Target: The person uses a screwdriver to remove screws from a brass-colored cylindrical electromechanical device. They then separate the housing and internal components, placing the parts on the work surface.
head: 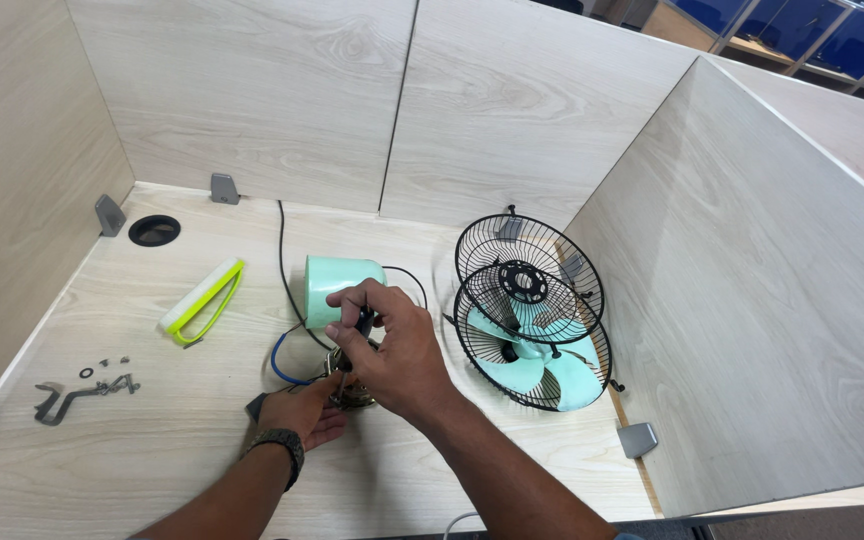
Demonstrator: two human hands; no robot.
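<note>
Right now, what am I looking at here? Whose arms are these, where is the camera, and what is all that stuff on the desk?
There is no machine here: these are a person's two bare arms, filmed by one camera worn on the head, looking down. The surface is a pale wooden desk with partition walls. The left hand, with a wristwatch, steadies a small metal fan motor. The right hand grips a dark-handled tool, probably a screwdriver, pointed down at the motor. Behind lies a mint-green motor cover. To the right lean black wire fan guards with the mint blade. To the left lie a yellow-green handle piece, a metal bracket and small screws.
</note>
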